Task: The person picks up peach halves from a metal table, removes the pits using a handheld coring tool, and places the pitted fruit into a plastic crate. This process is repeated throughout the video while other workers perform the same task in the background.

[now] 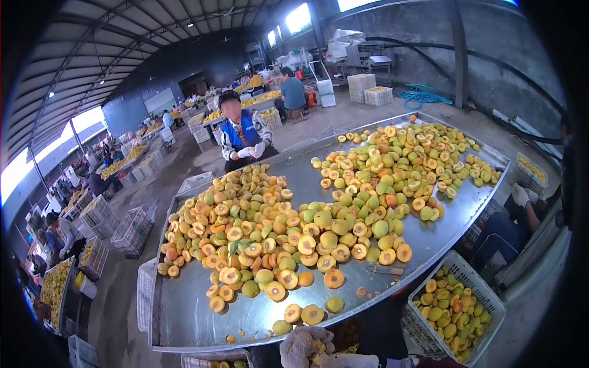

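Observation:
At the bottom edge, my left hand (302,346) wears a pale, soiled glove and is closed, fingers curled round a yellow piece that looks like peach. My right hand (348,360), also in a pale glove, comes in from the right and meets it. The frame edge cuts it off; its fingers look bent, and what they hold is hidden. Just beyond my hands, a few peach halves (312,315) lie on the metal table (190,310). A large heap of halved yellow peaches (257,227) spreads behind them, many showing their pits.
A wooden-handled tool (386,270) lies near the table's front edge. A crate of peaches (454,270) stands at right, another crate (202,359) below the table. Across sits a gloved person (245,135); another person's gloved hands (521,195) show at far right.

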The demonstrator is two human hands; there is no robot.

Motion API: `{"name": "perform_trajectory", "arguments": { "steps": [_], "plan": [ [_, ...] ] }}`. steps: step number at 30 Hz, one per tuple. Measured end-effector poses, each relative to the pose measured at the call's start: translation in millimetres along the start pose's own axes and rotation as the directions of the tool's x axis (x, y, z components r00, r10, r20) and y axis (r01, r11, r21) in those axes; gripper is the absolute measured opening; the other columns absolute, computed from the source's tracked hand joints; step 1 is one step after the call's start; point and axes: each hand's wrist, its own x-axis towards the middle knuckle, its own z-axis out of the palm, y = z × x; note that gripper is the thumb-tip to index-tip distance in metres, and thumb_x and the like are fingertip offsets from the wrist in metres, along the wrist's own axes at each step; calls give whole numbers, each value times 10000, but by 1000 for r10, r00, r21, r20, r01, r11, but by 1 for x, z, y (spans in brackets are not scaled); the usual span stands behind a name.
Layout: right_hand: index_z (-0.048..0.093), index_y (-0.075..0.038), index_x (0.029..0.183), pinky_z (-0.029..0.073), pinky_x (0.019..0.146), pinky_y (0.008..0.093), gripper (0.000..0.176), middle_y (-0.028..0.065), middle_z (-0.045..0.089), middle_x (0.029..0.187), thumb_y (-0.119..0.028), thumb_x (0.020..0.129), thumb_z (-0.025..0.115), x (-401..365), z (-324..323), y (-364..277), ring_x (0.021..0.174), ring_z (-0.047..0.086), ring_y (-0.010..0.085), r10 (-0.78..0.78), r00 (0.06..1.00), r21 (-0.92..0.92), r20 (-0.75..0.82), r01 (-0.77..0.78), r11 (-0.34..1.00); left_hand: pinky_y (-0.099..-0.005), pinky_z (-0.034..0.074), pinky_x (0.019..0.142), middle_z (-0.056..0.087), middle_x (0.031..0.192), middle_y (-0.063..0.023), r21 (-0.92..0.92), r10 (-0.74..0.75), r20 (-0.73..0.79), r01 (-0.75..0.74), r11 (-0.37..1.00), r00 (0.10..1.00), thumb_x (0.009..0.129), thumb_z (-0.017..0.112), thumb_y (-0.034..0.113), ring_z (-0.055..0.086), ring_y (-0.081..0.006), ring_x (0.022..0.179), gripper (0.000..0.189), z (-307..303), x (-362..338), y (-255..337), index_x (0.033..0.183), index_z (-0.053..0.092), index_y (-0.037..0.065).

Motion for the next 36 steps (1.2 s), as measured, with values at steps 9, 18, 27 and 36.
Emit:
{"name": "perform_trajectory", "arguments": {
  "steps": [9,18,27,36],
  "plan": [
    [587,-48,1075,441,536,209,274,-4,589,802,-237,891,660,10,-33,2,609,549,72,123,991,29,44,-125,992,-350,561,611,649,926,-201,-349,-181,-145,121,929,973,962,554,461,649,-248,704,487,0,2,-7,1011,575,-23],
    [576,-51,1118,477,539,212,291,6,601,774,-250,914,637,14,-47,4,585,571,84,151,958,106,243,-181,978,-339,562,631,661,957,-206,-25,-38,-83,36,999,996,969,533,481,655,-227,721,516,-1,6,2,1017,577,-31],
    [555,-31,920,418,561,221,341,28,531,729,-324,823,697,21,-34,2,598,526,106,96,987,-34,128,-92,995,-277,485,541,626,841,-120,-724,-318,-117,138,675,941,988,463,514,580,-196,609,454,-13,19,-21,1016,569,73],
    [563,-37,944,315,390,220,264,-16,493,593,-276,908,670,22,-75,4,421,416,60,-3,998,-199,-59,-9,980,-236,398,356,595,762,-70,-200,-145,-738,-9,980,659,941,509,396,591,-173,553,353,-145,-10,-1,994,559,50]
  ]
}}
